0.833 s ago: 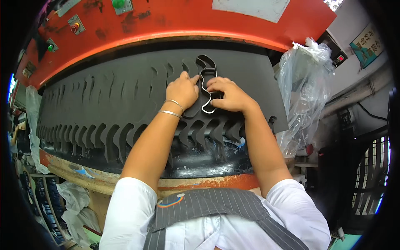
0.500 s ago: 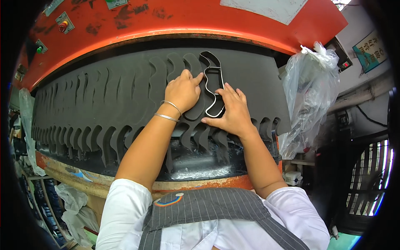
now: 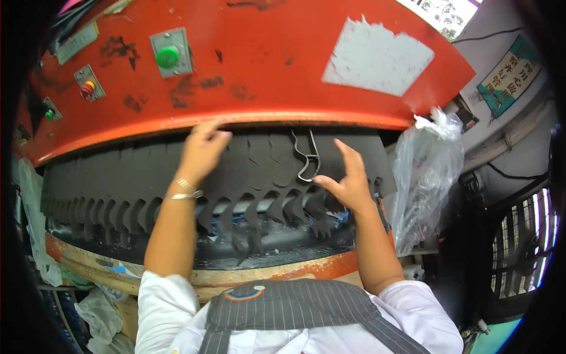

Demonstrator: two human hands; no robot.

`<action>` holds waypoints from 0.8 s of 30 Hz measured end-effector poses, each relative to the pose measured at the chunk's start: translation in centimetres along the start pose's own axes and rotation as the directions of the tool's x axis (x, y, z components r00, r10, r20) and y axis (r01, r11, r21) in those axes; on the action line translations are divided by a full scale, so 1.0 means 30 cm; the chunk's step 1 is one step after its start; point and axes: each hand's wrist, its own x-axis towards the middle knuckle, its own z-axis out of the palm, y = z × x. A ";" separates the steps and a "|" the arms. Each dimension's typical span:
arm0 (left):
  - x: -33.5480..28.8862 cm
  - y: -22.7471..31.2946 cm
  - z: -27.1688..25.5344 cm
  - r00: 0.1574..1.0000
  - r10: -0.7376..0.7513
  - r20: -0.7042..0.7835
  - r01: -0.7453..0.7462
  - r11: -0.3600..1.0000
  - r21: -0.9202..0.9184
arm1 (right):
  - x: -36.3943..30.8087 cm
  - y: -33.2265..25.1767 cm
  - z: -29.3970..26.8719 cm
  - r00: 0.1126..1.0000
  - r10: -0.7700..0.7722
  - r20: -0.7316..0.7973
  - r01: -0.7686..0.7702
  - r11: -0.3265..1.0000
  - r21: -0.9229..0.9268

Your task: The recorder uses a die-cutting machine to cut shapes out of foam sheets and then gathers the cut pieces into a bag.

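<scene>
A wavy metal cutting die (image 3: 311, 156) with a crossbar rests on a dark grey foam-like sheet (image 3: 124, 171); its far end reaches the shadow under the red beam. My right hand (image 3: 349, 177) is just right of the die, fingers spread and holding nothing. Its thumb tip is close to the die's near end; whether it touches I cannot tell. My left hand (image 3: 203, 147) is well left of the die, empty, with loosely bent fingers apart, close to the beam's lower edge. Wavy cut lines and hanging strips (image 3: 227, 227) mark the sheet's near side.
A red machine beam (image 3: 265, 76) spans the far side, carrying a large green button (image 3: 168, 57), a red knob (image 3: 88, 88) and a smaller green button (image 3: 49, 115). Clear plastic bags (image 3: 427, 177) hang at the right. A worn wooden edge (image 3: 130, 274) runs along the front.
Both hands have come off the die, the left moving left and toward the beam, the right slightly right. My view has tilted up, showing more of the beam, which now covers the die's far end.
</scene>
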 end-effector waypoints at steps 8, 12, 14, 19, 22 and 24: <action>0.030 -0.475 -0.981 0.539 0.020 -0.842 0.121 0.987 0.101 | 0.287 -0.392 0.207 0.973 -0.224 0.062 0.192 0.925 0.328; -0.067 -0.548 -1.481 0.550 0.362 -0.753 0.338 0.727 0.597 | 0.487 -0.712 0.287 0.917 -0.309 -0.253 0.386 0.848 0.363; -0.150 -0.445 -1.697 0.672 0.390 -0.629 0.383 0.544 0.747 | 0.571 -0.785 0.291 0.935 -0.226 -0.274 0.319 0.872 0.372; -0.241 -0.299 -1.391 0.879 -0.027 -0.476 0.281 0.835 0.472 | 0.416 -0.680 0.311 0.969 -0.182 -0.166 0.237 0.872 0.428; -0.390 -0.281 -1.170 0.953 -0.030 -0.301 0.162 0.890 0.425 | 0.246 -0.655 0.382 0.961 -0.275 0.031 0.236 0.875 0.423; -0.440 -0.165 -0.872 0.968 -0.088 -0.237 0.177 0.904 0.388 | 0.126 -0.635 0.401 0.919 -0.292 0.266 0.154 0.886 0.438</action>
